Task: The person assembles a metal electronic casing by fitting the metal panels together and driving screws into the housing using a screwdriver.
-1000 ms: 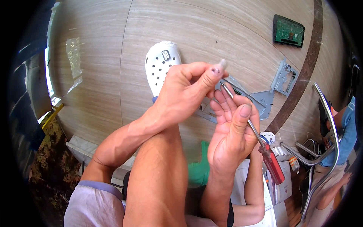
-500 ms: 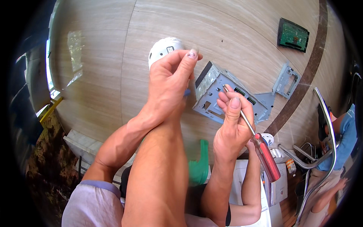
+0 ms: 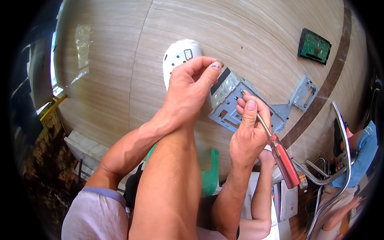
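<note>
My left hand [image 3: 187,89] is raised over my left leg, its thumb and index finger pinched together; whatever may be between them is too small to make out. In my right hand [image 3: 253,127] lies a screwdriver [image 3: 285,161] with a red handle, the shaft running under the thumb and its tip pointing up and left past the fingers. Beyond that hand, a grey metal drive-like chassis [image 3: 227,107] with slots and cut-outs rests on the floor, partly hidden by my fingers. The screwdriver tip overlaps the chassis in view; contact cannot be told.
A grey metal bracket [image 3: 298,100] and a green circuit board in a black frame [image 3: 314,45] lie farther right on the floor. My left foot wears a white clog [image 3: 176,58]. Green plastic [image 3: 212,176] shows beneath me. A chrome-framed chair [image 3: 347,136] and another person [image 3: 362,160] are at right.
The view has shifted slightly, so most things sit a little farther right. My left hand has moved a little right and nearer, still pinched. The screwdriver stays in my right hand.
</note>
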{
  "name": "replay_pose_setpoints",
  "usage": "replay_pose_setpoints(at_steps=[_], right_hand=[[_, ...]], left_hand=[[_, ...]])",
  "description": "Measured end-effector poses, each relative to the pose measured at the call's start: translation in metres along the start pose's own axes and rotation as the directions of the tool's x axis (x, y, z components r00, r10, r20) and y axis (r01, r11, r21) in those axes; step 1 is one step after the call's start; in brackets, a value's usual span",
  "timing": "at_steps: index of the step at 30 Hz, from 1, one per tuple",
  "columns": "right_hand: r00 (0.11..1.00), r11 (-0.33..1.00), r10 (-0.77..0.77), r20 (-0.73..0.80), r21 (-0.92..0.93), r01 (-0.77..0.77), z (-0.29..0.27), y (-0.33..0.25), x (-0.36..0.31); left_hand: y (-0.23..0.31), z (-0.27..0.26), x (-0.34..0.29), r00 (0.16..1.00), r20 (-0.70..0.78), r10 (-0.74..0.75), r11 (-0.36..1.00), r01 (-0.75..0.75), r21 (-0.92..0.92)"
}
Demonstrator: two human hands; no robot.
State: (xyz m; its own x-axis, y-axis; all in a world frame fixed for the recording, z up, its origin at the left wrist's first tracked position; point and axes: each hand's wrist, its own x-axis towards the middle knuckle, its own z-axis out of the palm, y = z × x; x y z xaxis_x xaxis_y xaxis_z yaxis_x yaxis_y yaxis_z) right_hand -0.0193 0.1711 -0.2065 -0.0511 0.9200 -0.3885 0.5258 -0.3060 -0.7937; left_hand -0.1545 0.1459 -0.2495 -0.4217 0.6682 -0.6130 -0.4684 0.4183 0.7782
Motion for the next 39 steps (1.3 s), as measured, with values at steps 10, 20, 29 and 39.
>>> replay_pose_setpoints(at_steps=[10,20,29,39], right_hand=[[0.997,0.976,-0.058,0.049,-0.207,0.067,0.002,-0.002,0.0],[0.99,0.978,0.058,-0.129,-0.194,-0.082,0.01,0.002,0.002],[0.971,0.992,-0.108,-0.214,-0.08,0.093,0.014,0.024,0.006],[0.981,0.998,-0.053,-0.186,-0.047,0.045,0.02,-0.02,-0.015]], left_hand=[[0.014,-0.005,-0.011,0.914,0.149,0.377,0.902,-0.399,0.163],[0.084,0.079,-0.062,0.236,0.461,0.855,0.413,-0.849,-0.331],[0.058,0.098,-0.056,0.157,0.468,0.87,0.233,-0.967,-0.108],[0.057,0.1,-0.055,0.185,0.363,0.913,0.221,-0.974,-0.058]])
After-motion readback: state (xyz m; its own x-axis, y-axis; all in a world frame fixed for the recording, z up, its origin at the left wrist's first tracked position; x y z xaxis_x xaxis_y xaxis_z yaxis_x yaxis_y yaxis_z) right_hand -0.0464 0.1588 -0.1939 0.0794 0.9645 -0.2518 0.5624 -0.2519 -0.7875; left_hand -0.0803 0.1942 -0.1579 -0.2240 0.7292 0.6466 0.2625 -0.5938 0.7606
